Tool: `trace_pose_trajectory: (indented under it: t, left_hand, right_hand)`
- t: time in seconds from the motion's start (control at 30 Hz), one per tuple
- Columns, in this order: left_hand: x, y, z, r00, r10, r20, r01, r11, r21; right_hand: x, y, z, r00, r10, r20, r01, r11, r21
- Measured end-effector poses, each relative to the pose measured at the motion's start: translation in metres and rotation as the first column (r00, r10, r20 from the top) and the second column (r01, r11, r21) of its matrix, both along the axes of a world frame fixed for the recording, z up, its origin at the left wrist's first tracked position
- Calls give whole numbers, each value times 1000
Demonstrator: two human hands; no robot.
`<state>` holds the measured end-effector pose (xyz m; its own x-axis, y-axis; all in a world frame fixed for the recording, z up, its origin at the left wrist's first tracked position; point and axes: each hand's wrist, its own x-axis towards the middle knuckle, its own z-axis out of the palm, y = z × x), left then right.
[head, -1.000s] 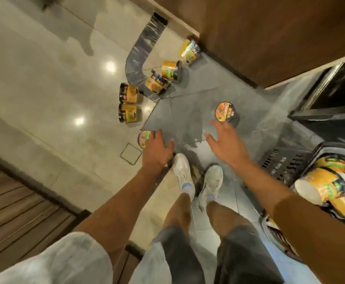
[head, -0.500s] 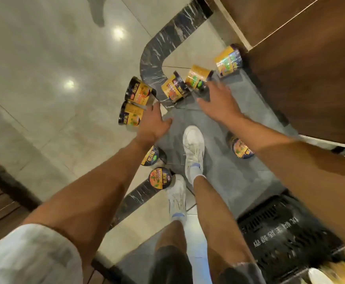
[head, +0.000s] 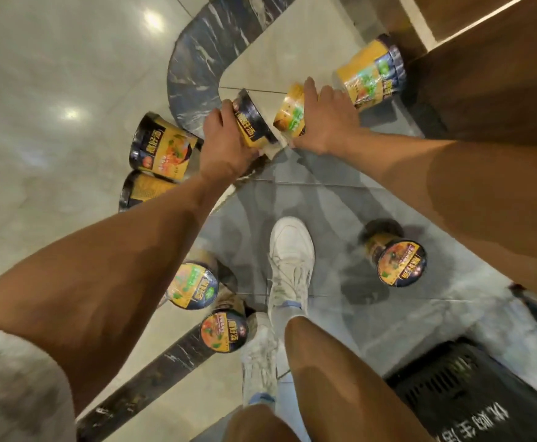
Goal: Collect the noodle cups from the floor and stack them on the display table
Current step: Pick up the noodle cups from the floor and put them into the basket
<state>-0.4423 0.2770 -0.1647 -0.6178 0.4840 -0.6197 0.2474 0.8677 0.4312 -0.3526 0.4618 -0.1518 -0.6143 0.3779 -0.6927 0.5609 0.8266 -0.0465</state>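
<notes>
The floor [head: 53, 59] is pale glossy tile with a dark marbled strip [head: 203, 49] curving across it and grey tile beneath the person; a wooden wall [head: 500, 74] fills the upper right; a black plastic basket [head: 471, 393] sits at the lower right; two white shoes [head: 291, 260] stand between the arms; the left hand [head: 225, 145] has its grip curled round a noodle cup [head: 254, 122] lying on its side; just beside it the right hand [head: 328, 122] grips a second cup [head: 292, 114] from above; a third cup [head: 372, 74] lies on its side near the wall; two more [head: 162, 148] lie left of the left hand; three upright cups [head: 193, 285] stand near the shoes
</notes>
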Motion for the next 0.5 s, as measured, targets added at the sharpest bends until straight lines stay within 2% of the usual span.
trace_pose_trajectory:
  t: [0.13, 0.23, 0.3, 0.37, 0.5]
  left_hand:
    - [-8, -2, 0, 1000, -9, 5, 9, 1000, -17]
    - [-4, -9, 20, 983, 145, 116, -142, 989, -40]
    - [5, -17, 43, 936, 273, 222, -273, 961, -32]
    - [19, -26, 76, 892, 336, 301, -344, 938, -29]
    - [57, -45, 153, 843, 382, 378, -407, 913, -17]
  right_hand:
    - [9, -2, -9, 996, -36, -86, 38, 999, 18]
    - [25, -12, 8, 941, -327, -87, 314, 939, -138]
    - [41, -23, 31, 839, -540, -63, 509, 821, -259]
    - [60, -38, 59, 720, -691, -54, 636, 690, -346]
    - [107, -71, 130, 382, -924, -9, 800, 335, -498]
